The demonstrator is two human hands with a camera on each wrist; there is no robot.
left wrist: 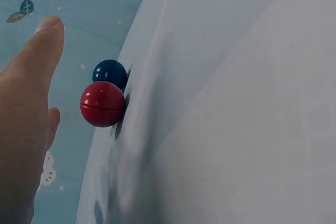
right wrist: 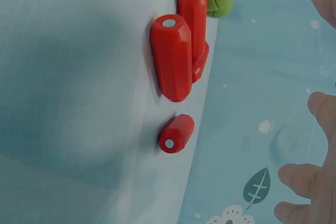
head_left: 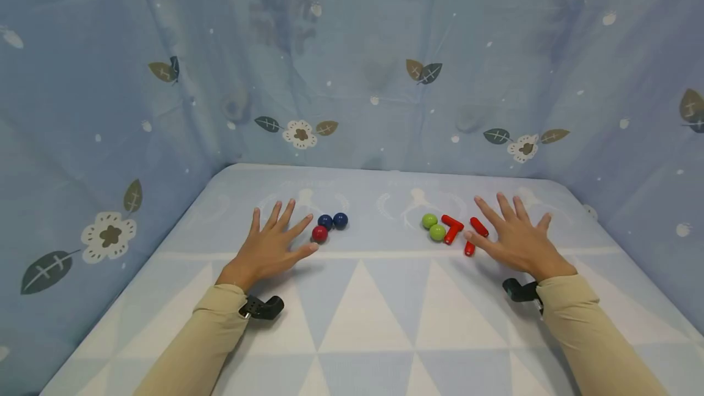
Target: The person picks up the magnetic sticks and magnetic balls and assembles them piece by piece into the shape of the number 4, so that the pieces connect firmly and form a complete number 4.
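Observation:
My left hand (head_left: 265, 252) is spread with straight fingers over the cloth, just left of a glossy red ball (head_left: 319, 234) and two dark blue balls (head_left: 340, 220). In the left wrist view a seam runs round the red ball (left wrist: 102, 104), and one blue ball (left wrist: 109, 72) shows behind it. On the right, my right hand (head_left: 521, 242) has its fingers fanned out beside several short red rods (head_left: 479, 226). Pale dots mark the ends of these rods (right wrist: 172, 59) in the right wrist view. Two light green balls (head_left: 437, 232) lie left of the rods. Neither hand holds anything.
A blue-and-white cloth (head_left: 365, 304) with triangles covers the table. Blue curtains (head_left: 363, 66) with leaves and flowers stand behind and at both sides. Each wrist wears a black device, one on the left (head_left: 263, 308) and one on the right (head_left: 519, 290).

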